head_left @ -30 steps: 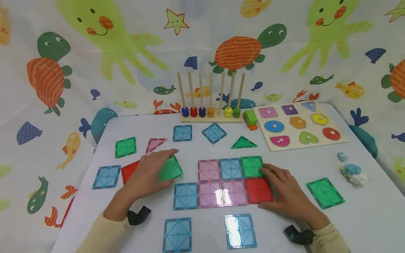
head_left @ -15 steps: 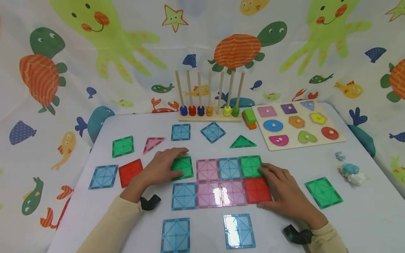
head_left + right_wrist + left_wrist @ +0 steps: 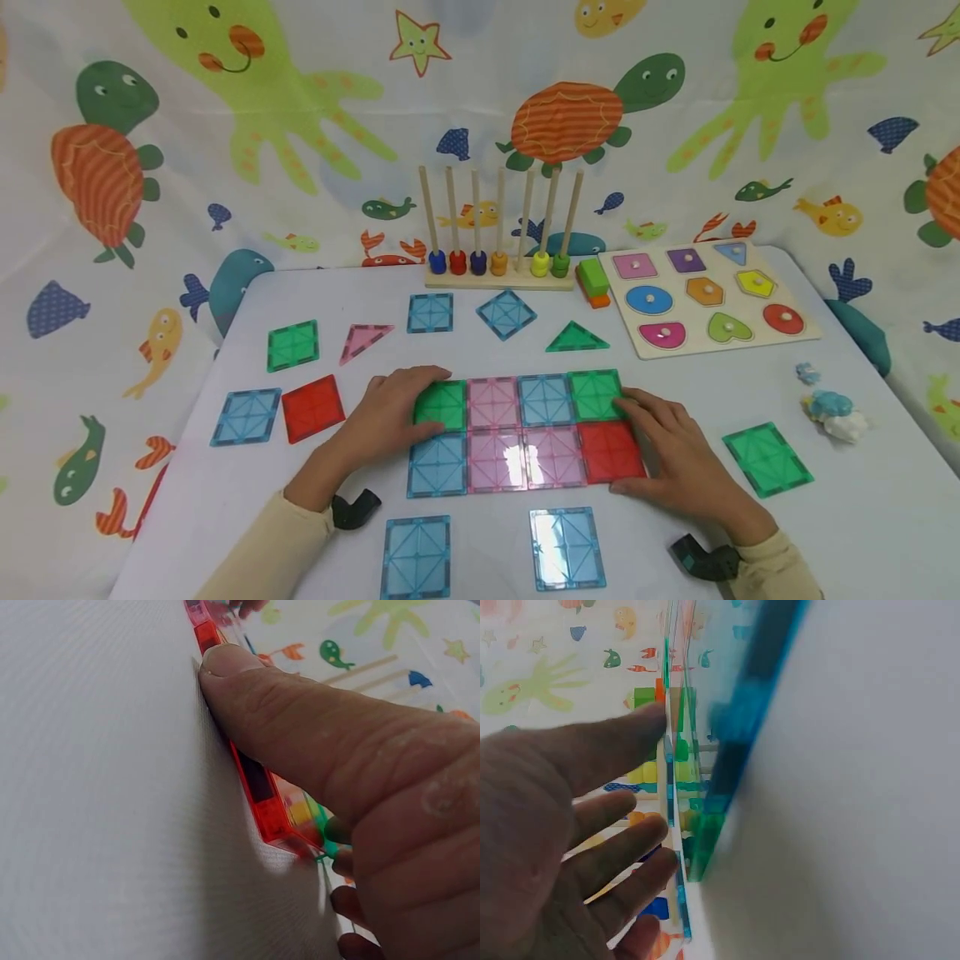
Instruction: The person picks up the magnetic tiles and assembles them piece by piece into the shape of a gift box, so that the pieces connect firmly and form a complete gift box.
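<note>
Two rows of see-through square magnetic tiles lie joined in the middle of the head view. At their upper left end, my left hand [image 3: 390, 412] holds a green magnetic tile [image 3: 442, 407] between index finger and thumb. This tile meets the pink tile [image 3: 492, 402] on its right and the blue tile [image 3: 437, 465] below. On the other end rests my right hand [image 3: 678, 454]. Its fingers touch the right side of another green tile [image 3: 596, 395], and its thumb lies on the edge of the red tile [image 3: 255, 787], seen close in the right wrist view.
Loose tiles surround the block, among them a red square [image 3: 313, 408], a pink triangle [image 3: 363, 342] and a green square [image 3: 767, 458]. Behind stand a peg rack [image 3: 501, 279] and a wooden shape puzzle [image 3: 716, 300]. A small blue-and-white toy [image 3: 836, 412] sits at right.
My left hand has slid the green tile rightward, then slightly down, against the pink and blue tiles. The right hand stays at the block's right end.
</note>
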The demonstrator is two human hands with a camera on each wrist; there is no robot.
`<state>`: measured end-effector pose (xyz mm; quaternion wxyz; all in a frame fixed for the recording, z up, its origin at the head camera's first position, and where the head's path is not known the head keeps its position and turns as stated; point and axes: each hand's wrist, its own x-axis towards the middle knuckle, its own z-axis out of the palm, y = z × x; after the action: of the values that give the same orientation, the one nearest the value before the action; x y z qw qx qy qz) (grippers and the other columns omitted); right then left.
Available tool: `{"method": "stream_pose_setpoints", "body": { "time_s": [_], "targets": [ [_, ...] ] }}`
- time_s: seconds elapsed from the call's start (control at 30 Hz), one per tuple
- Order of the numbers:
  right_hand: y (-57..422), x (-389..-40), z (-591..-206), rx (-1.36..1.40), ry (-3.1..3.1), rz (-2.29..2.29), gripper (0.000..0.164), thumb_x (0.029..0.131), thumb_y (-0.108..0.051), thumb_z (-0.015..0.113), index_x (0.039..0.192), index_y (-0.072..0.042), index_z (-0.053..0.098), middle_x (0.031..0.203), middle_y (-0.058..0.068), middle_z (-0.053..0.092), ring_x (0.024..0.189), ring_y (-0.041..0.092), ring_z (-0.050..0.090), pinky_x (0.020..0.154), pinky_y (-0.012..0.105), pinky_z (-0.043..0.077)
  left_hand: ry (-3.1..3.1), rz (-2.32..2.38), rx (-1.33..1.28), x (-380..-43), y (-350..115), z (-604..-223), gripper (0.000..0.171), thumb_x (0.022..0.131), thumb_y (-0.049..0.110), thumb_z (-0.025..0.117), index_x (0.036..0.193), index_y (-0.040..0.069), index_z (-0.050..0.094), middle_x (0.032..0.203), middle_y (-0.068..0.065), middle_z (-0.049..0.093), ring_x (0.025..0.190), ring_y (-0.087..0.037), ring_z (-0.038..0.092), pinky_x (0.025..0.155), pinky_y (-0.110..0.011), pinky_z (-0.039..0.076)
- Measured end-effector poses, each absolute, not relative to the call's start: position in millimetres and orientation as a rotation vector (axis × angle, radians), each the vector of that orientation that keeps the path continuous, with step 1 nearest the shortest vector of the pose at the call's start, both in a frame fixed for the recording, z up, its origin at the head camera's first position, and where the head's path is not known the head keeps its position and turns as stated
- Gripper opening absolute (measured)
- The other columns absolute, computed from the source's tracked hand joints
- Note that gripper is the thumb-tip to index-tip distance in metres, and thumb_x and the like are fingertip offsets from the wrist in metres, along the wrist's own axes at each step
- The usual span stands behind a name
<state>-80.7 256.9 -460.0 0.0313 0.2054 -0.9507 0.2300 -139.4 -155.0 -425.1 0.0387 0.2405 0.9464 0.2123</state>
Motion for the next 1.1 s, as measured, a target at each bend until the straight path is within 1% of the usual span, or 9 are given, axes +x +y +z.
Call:
{"method": "stream_pose_setpoints", "body": {
  "time_s": [0.23,0.33,0.47,0.6,0.7,0.8,0.9,1.0,1.1],
  "targets": [
    [256,-79,-456,0.641,-2.936,0.703,0.105,0.057,-0.06,0.082,0.144,-0.02,0.038,0.148,0.002,0.031,0.128,0.021,0.03,0.084,0.049,0.049,2.964,0.761,0.697,-79,-180,-412,0.052,0.074,0.041,0.079,0.121,0.037,0.058,0.12,0.025,0.052,0.113,0.0,0.047,0.09,-0.038,0.042],
    [257,-78,-456,0.642,-2.942,0.695,0.106,0.056,-0.059,0.082,0.144,-0.02,0.037,0.148,0.002,0.03,0.128,0.022,0.03,0.083,0.048,0.05,2.92,0.734,0.693,-50,-189,-411,0.046,0.074,0.047,0.076,0.117,0.04,0.06,0.116,0.03,0.051,0.108,0.005,0.046,0.088,-0.035,0.045],
    [257,-79,-456,0.652,-2.938,0.683,0.106,0.057,-0.06,0.082,0.144,-0.02,0.037,0.148,0.002,0.03,0.128,0.022,0.03,0.082,0.048,0.051,2.807,0.616,0.712,-16,-190,-420,0.058,0.074,0.063,0.067,0.126,0.044,0.05,0.125,0.029,0.044,0.112,0.004,0.041,0.088,-0.037,0.046],
    [257,-81,-457,0.664,-2.927,0.674,0.105,0.057,-0.06,0.082,0.144,-0.02,0.037,0.148,0.003,0.03,0.128,0.022,0.03,0.083,0.048,0.05,2.825,0.502,0.871,7,-179,-433,0.066,0.075,0.073,0.057,0.132,0.042,0.046,0.13,0.02,0.044,0.112,-0.001,0.039,0.084,-0.034,0.045],
    [257,-80,-457,0.668,-2.923,0.668,0.105,0.058,-0.06,0.081,0.144,-0.02,0.038,0.148,0.003,0.031,0.128,0.023,0.03,0.083,0.049,0.05,2.895,0.444,1.004,16,-166,-440,0.071,0.072,0.079,0.052,0.13,0.039,0.049,0.127,0.015,0.048,0.107,-0.003,0.04,0.076,-0.029,0.042],
    [258,-80,-457,0.667,-2.921,0.663,0.104,0.058,-0.06,0.081,0.144,-0.019,0.038,0.148,0.003,0.031,0.128,0.023,0.031,0.085,0.051,0.048,2.894,0.441,1.093,16,-152,-443,0.075,0.071,0.082,0.048,0.131,0.037,0.049,0.126,0.015,0.049,0.106,-0.003,0.04,0.075,-0.026,0.04],
    [259,-79,-458,0.669,-2.92,0.676,0.104,0.058,-0.061,0.08,0.144,-0.02,0.038,0.149,0.003,0.031,0.128,0.022,0.03,0.086,0.051,0.048,2.862,0.415,1.199,12,-138,-442,0.071,0.077,0.078,0.046,0.134,0.034,0.048,0.128,0.013,0.048,0.109,-0.005,0.041,0.079,-0.027,0.039],
    [258,-80,-458,0.674,-2.919,0.689,0.103,0.059,-0.062,0.079,0.144,-0.021,0.038,0.149,0.002,0.03,0.129,0.021,0.029,0.087,0.05,0.047,2.827,0.387,1.287,6,-126,-441,0.066,0.082,0.07,0.049,0.135,0.031,0.046,0.133,0.011,0.046,0.116,-0.009,0.04,0.084,-0.032,0.041],
    [258,-80,-457,0.673,-2.925,0.691,0.103,0.06,-0.062,0.079,0.145,-0.021,0.037,0.149,0.002,0.03,0.13,0.021,0.029,0.087,0.05,0.048,2.801,0.384,1.317,-1,-116,-439,0.066,0.082,0.066,0.055,0.136,0.03,0.046,0.14,0.008,0.041,0.121,-0.012,0.038,0.088,-0.038,0.042]
  ]
}}
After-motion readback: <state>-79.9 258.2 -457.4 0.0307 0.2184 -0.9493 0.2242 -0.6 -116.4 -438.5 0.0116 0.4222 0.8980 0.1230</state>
